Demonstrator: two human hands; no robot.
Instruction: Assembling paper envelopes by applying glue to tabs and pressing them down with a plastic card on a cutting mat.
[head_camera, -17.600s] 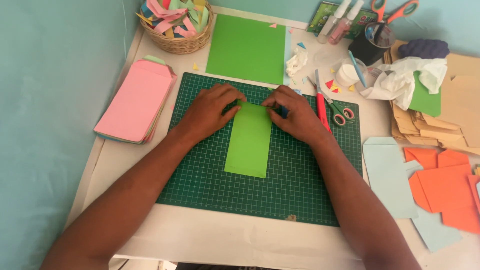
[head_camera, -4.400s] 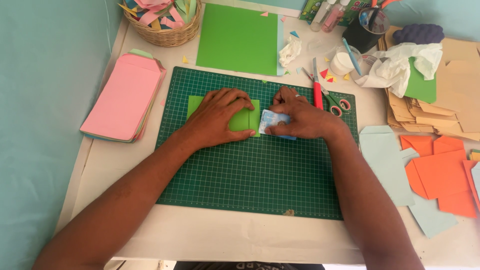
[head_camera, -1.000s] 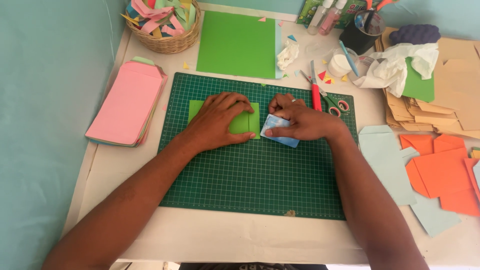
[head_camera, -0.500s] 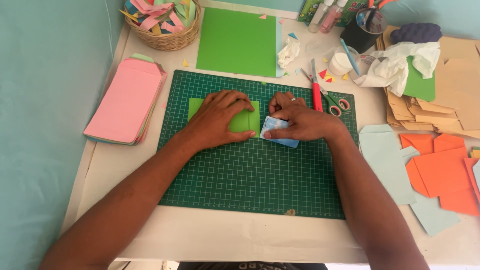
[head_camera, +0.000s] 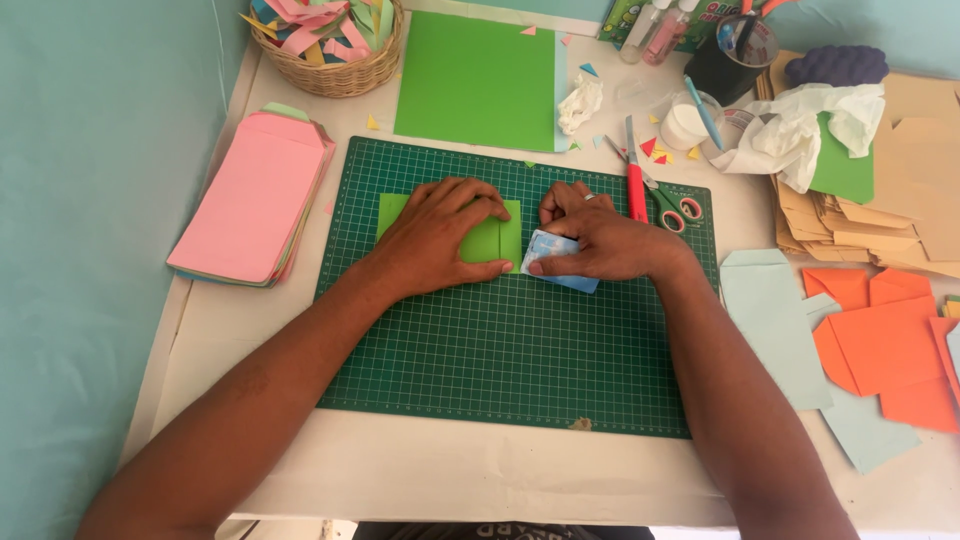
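Note:
A folded green paper (head_camera: 492, 238) lies on the dark green cutting mat (head_camera: 500, 350). My left hand (head_camera: 435, 232) presses flat on the paper, fingers spread over most of it. Just to the right, my right hand (head_camera: 598, 240) grips a small light-blue, white-patterned piece (head_camera: 556, 262) and holds it against the green paper's right edge. Most of that blue piece is hidden under my fingers.
A pink envelope stack (head_camera: 255, 195) sits left of the mat, a wicker basket of paper scraps (head_camera: 330, 40) and a green sheet (head_camera: 478, 80) behind it. Red knife (head_camera: 634, 180), scissors (head_camera: 668, 205), a cup (head_camera: 690, 120), brown, pale-blue (head_camera: 775, 310) and orange (head_camera: 880, 340) papers lie right.
A long green strip earlier lay lengthwise under both hands; it is now folded short, and my right hand holds the blue piece. Over the last second almost nothing moved.

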